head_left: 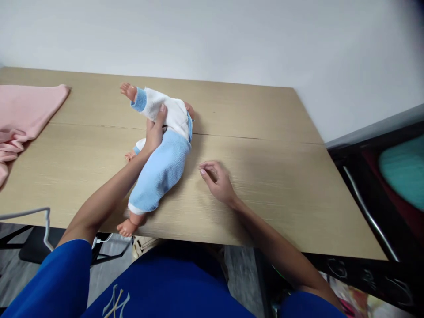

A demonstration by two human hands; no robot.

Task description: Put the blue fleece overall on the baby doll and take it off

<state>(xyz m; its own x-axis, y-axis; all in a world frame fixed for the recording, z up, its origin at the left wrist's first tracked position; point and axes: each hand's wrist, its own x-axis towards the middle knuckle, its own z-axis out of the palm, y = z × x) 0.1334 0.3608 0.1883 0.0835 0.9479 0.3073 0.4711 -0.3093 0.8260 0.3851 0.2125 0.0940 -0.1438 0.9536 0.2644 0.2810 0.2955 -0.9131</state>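
Observation:
A baby doll (162, 163) in a white top with blue cuffs and light blue trousers is tilted onto its side over the wooden table. My left hand (155, 130) grips its upper body at the chest, the thumb over the white top and the other fingers hidden beneath. One doll arm points up to the left, the other hangs lower behind my wrist. The doll's head is mostly hidden; a bare foot shows near the front edge. My right hand (217, 181) is just right of the doll, not touching it, with fingers loosely curled, thumb apart and nothing visible inside.
A pink cloth (29, 110) lies crumpled on the table (271, 176) at the left. A white wall stands behind. A dark frame with a teal rounded item (404, 172) is at the right. A bent white rod (46, 221) and a black seat show at lower left.

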